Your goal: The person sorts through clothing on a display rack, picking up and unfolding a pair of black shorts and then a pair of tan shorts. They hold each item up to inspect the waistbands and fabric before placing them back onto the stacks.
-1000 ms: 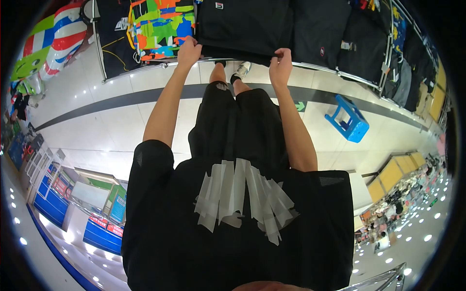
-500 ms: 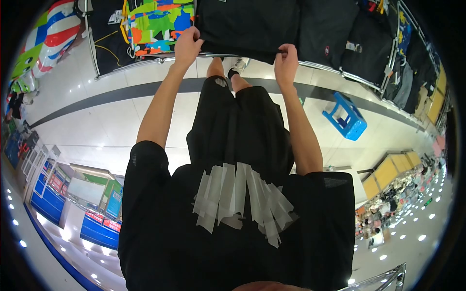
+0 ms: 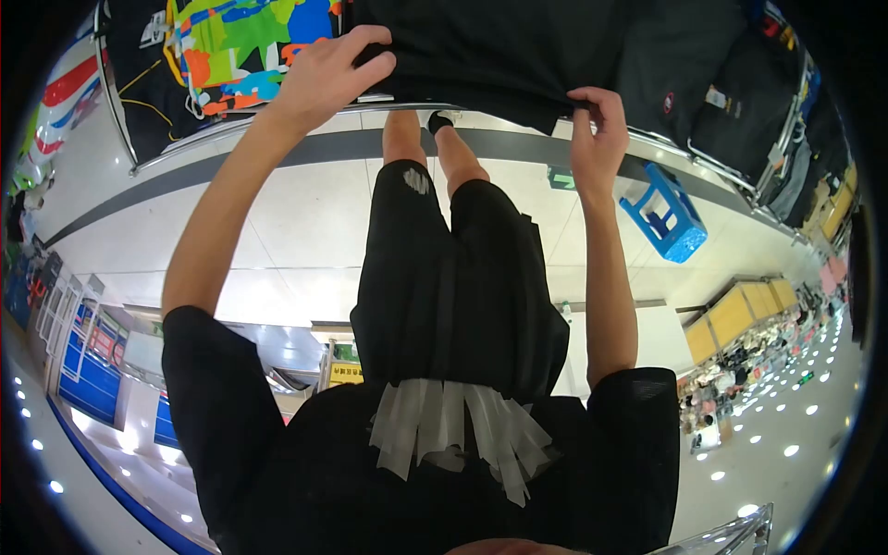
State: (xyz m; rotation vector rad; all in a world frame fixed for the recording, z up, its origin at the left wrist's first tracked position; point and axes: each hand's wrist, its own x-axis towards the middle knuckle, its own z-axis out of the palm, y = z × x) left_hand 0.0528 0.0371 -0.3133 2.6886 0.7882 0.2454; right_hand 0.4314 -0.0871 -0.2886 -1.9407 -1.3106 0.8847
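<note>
A black piece of cloth lies along the front edge of the rack. At its left side is my left hand, thumb and forefinger apart, with no cloth visibly gripped between them. Bent fingers of my right hand pinch the front right corner of the same black cloth. A garment with a bright multicoloured pattern lies just left of my left hand. More dark garments lie to the right of my right hand.
A metal rail runs along the rack's front. On the floor at the right stands a blue plastic stool. My legs are close to the rack. Striped shiny inflatables are at the far left.
My hands have moved apart, the left one leftward and nearer the camera, its thumb and forefinger now spread. The right one has shifted right and slightly down with the cloth's corner.
</note>
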